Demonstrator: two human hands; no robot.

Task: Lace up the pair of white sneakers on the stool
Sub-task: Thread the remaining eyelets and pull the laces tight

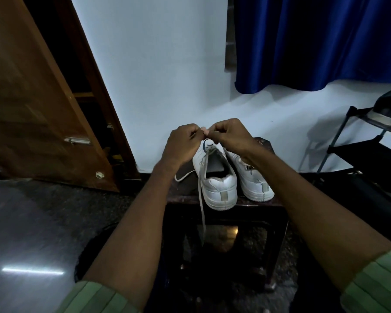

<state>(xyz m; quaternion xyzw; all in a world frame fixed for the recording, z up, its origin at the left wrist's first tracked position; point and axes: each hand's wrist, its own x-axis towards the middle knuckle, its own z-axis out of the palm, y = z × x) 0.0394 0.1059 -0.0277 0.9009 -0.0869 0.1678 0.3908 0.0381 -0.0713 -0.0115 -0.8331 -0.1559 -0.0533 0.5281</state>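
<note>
**A:** Status?

**B:** Roughly, big to small: white wall (167,75) ahead, blue curtain (314,41) upper right, wooden door (32,98) open at left, black rack (359,150) at right edge. Dark stool (224,213) right in front of me, against the wall.

**A:** Sneakers?

**B:** Both on the stool top, heels toward me, side by side and touching. Left sneaker (215,177) nearer the front edge, right sneaker (253,179) partly under my right forearm.

**A:** Hands?

**B:** Both over the left sneaker's toe end. Left hand (183,145) and right hand (230,136) have fingers curled tight, tips meeting, pinching the lace (202,199) between them. One loose end runs back along the sneaker and hangs off the stool's front edge.

**A:** Eyelets done?

**B:** Can't tell, hands cover them.
</note>
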